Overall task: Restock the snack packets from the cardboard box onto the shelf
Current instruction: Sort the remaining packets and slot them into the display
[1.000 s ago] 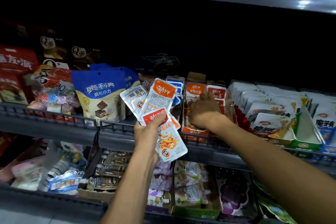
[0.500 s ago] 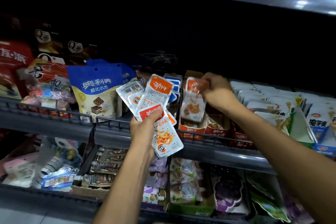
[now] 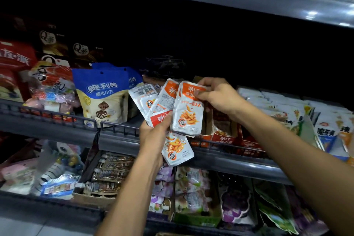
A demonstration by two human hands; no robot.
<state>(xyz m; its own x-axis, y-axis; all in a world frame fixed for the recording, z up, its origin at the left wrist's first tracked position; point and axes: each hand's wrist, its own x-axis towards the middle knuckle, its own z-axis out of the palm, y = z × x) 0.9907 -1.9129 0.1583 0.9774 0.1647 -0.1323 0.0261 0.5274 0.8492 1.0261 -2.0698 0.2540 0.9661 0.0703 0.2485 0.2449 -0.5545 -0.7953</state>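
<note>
Head view: left hand (image 3: 155, 132) grips fanned snack packets (image 3: 162, 101); right hand (image 3: 218, 97) pinches one packet (image 3: 188, 109), probably next slotted into the shelf box (image 3: 224, 136) below it.

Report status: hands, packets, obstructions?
Left hand grips fanned packets. Right hand pinches top of one orange packet. Shelf access unobstructed.

The fanned packets (image 3: 162, 101) hide the display box (image 3: 223, 136) contents behind them.

Dim aisle, perhaps pale floor (image 3: 23, 226)
</note>
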